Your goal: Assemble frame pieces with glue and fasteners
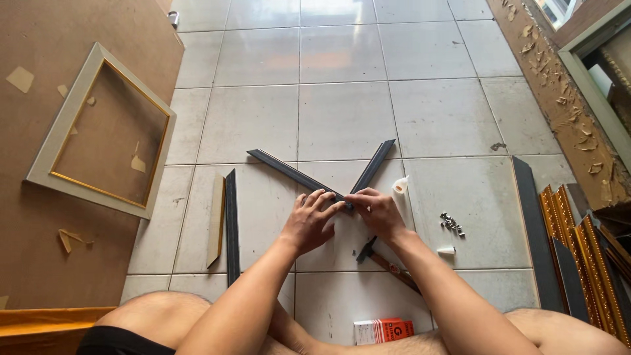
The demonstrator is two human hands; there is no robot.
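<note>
Down on the tiled floor (pixel 420 118), the left hand (pixel 314 220) and right hand (pixel 376 212) pinch two dark frame mouldings (pixel 296 174) together at their mitred ends, fingers closed to keep the corner aligned; a hammer (pixel 384 261) lies just beneath.

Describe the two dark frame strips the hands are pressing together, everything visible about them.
The two dark frame strips are slim, straight, grey-black mouldings, apparently wood or plastic. They lie flat on the pale tiled floor, meeting at a corner and spreading away from the person in a V. One runs up-left, the other up-right. The left hand and right hand cover the joint, fingertips pinching it in a grip, so the mitre itself is hidden.
</note>
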